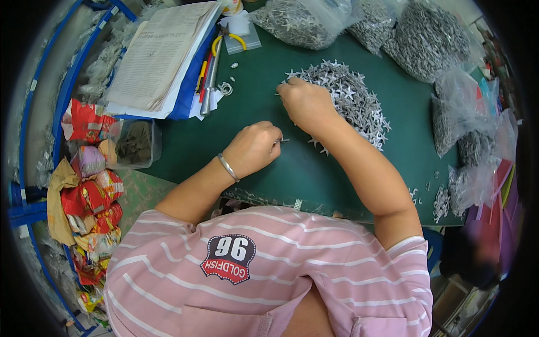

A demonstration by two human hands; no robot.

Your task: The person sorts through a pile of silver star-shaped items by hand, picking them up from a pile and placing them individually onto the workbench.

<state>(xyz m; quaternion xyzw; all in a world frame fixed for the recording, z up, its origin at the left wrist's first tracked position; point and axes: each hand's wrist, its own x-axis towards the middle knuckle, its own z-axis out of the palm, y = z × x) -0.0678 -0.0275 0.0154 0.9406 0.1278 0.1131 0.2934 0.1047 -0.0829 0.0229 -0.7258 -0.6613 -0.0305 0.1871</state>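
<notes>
A heap of small silver-grey star-shaped pieces (pixel 359 104) lies on the green tabletop (pixel 224 171). My right hand (pixel 306 104) is at the heap's left edge, fingers pinched together; grey star tips show by its fingertips, partly hidden by the hand. Lower and to the left, my left hand (pixel 258 145) is closed with the thumb side toward the heap. From its fingers a thin silver tip (pixel 285 140) sticks out; most of that piece is hidden in the hand. Two loose stars (pixel 319 147) lie beneath my right forearm.
Clear bags of silver pieces (pixel 429 42) line the table's back and right. Papers (pixel 163 53), yellow-handled pliers (pixel 227 40) and a tapered metal rod (pixel 209 90) are at the back left. A plastic tub (pixel 137 143) stands beside red snack packets (pixel 92 194). Small rings (pixel 442 203) lie near the right edge.
</notes>
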